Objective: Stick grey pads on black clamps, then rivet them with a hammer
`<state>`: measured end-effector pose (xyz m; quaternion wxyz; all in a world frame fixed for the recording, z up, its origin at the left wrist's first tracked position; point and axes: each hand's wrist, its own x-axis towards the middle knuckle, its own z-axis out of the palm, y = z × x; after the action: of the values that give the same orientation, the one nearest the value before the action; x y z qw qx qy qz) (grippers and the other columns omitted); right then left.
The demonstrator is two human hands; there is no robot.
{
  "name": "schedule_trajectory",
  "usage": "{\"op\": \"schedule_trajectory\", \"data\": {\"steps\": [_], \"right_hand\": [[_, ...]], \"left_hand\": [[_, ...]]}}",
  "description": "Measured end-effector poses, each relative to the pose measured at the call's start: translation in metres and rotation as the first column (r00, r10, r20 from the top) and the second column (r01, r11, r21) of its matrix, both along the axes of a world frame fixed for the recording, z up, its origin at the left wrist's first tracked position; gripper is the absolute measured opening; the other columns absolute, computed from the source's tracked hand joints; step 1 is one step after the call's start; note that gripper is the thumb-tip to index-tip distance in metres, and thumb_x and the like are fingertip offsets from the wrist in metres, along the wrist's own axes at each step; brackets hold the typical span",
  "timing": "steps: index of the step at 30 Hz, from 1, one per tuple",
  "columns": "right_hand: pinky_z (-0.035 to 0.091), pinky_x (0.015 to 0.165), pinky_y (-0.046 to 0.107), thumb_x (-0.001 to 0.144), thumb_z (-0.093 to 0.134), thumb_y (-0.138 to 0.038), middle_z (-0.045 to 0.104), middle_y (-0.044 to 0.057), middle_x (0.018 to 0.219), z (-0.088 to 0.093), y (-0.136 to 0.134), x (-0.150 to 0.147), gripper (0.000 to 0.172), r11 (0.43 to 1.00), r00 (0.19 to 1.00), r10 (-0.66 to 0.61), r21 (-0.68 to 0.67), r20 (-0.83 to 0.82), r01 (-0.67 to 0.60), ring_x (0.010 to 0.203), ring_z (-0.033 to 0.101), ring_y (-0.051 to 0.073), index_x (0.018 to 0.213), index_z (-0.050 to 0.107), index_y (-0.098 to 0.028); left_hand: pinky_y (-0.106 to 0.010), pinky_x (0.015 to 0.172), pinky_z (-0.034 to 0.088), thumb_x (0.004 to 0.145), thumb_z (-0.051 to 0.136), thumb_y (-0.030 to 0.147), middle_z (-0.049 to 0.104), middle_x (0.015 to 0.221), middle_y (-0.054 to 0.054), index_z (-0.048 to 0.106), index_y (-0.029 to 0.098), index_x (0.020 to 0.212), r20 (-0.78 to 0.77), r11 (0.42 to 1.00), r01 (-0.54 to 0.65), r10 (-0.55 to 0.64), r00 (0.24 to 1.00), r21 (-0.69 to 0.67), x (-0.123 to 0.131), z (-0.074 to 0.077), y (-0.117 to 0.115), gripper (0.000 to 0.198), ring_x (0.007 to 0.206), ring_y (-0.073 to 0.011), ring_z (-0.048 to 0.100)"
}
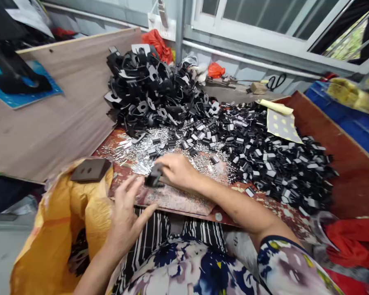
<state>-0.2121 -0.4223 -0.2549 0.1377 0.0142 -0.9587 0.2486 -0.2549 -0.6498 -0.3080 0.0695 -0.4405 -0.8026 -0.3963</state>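
Note:
Near the front edge of the red worn table, my right hand grips a small black part, blurred by motion. My left hand is just left of that part, fingers spread, with nothing held. Beyond my right hand lie scattered shiny metal pins. Small black pieces with grey faces are heaped to the right. A taller pile of larger black curved parts stands at the back left of the table. A pinkish board lies under my right hand.
An orange-yellow sack hangs open at the left, with a dark flat block on its rim. Wooden boards wall the left side. Black scissors lie at the back, and a dotted cloth rests on the small pieces.

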Motion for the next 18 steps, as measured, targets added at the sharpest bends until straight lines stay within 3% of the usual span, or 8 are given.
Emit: {"op": "schedule_trajectory", "data": {"steps": [3, 5, 8, 10, 12, 16, 18], "right_hand": [[0.059, 0.087, 0.029, 0.099, 0.061, -0.013, 0.079, -0.001, 0.104, -0.012, 0.003, 0.058, 0.027, 0.966, 0.987, 0.093, -0.251, 0.127, -0.059, 0.090, 0.071, 0.012, 0.118, 0.075, -0.026], [0.060, 0.088, 0.037, 0.100, 0.060, -0.017, 0.078, 0.002, 0.115, -0.018, 0.030, 0.083, 0.036, 0.940, 0.978, 0.009, -0.336, 0.207, 0.063, 0.096, 0.071, 0.017, 0.131, 0.070, -0.030], [0.058, 0.094, 0.043, 0.100, 0.052, -0.010, 0.077, 0.006, 0.120, -0.024, 0.093, 0.102, 0.040, 0.937, 0.936, -0.314, -0.105, 0.161, 0.333, 0.106, 0.068, 0.022, 0.126, 0.074, -0.028], [0.054, 0.099, 0.043, 0.093, 0.053, 0.000, 0.077, 0.007, 0.116, -0.032, 0.131, 0.107, 0.043, 0.923, 0.914, -0.384, 0.074, 0.127, 0.378, 0.107, 0.066, 0.024, 0.116, 0.078, -0.025], [0.052, 0.101, 0.041, 0.087, 0.057, 0.003, 0.077, 0.008, 0.116, -0.040, 0.155, 0.110, 0.044, 0.924, 0.917, -0.373, 0.145, 0.139, 0.354, 0.107, 0.065, 0.025, 0.116, 0.078, -0.022], [0.053, 0.097, 0.040, 0.084, 0.064, -0.001, 0.073, 0.011, 0.108, -0.050, 0.163, 0.122, 0.046, 0.906, 0.907, -0.408, 0.166, 0.101, 0.389, 0.104, 0.064, 0.026, 0.126, 0.074, -0.018], [0.054, 0.089, 0.037, 0.087, 0.060, -0.003, 0.071, 0.010, 0.101, -0.046, 0.150, 0.131, 0.041, 0.893, 0.900, -0.434, 0.147, 0.038, 0.425, 0.095, 0.065, 0.023, 0.122, 0.076, -0.020]], "left_hand": [[-0.043, 0.100, 0.057, 0.099, 0.063, 0.037, 0.061, 0.135, -0.012, 0.072, 0.025, 0.116, 0.035, 0.969, 0.246, -0.246, 0.969, 0.001, 0.013, -0.013, 0.020, 0.022, 0.121, -0.0279, 0.065], [-0.041, 0.093, 0.059, 0.100, 0.061, 0.037, 0.066, 0.119, -0.011, 0.073, 0.022, 0.092, 0.114, 0.962, 0.271, -0.271, 0.956, 0.013, 0.021, -0.023, 0.028, 0.020, 0.111, -0.0265, 0.068], [-0.048, 0.099, 0.056, 0.100, 0.056, 0.043, 0.066, 0.113, -0.013, 0.071, 0.019, 0.083, 0.298, 0.985, 0.171, -0.156, 0.942, -0.023, 0.028, -0.030, 0.033, 0.033, 0.116, -0.0305, 0.066], [-0.052, 0.107, 0.050, 0.101, 0.051, 0.046, 0.064, 0.120, -0.014, 0.072, 0.019, 0.085, 0.411, 0.988, 0.145, -0.115, 0.904, -0.043, 0.029, -0.026, 0.035, 0.038, 0.125, -0.0328, 0.061], [-0.054, 0.113, 0.044, 0.101, 0.049, 0.048, 0.063, 0.125, -0.014, 0.072, 0.019, 0.084, 0.493, 0.985, 0.171, -0.129, 0.860, -0.040, 0.027, -0.020, 0.036, 0.041, 0.132, -0.0342, 0.055], [-0.050, 0.111, 0.046, 0.094, 0.061, 0.053, 0.062, 0.114, -0.012, 0.071, 0.020, 0.072, 0.628, 0.989, 0.145, -0.118, 0.770, 0.008, 0.027, -0.009, 0.037, 0.040, 0.129, -0.0341, 0.052], [-0.043, 0.100, 0.054, 0.087, 0.071, 0.053, 0.060, 0.112, -0.011, 0.072, 0.019, 0.070, 0.750, 0.995, 0.070, -0.097, 0.654, 0.068, 0.032, -0.003, 0.041, 0.038, 0.122, -0.0317, 0.054]]}}
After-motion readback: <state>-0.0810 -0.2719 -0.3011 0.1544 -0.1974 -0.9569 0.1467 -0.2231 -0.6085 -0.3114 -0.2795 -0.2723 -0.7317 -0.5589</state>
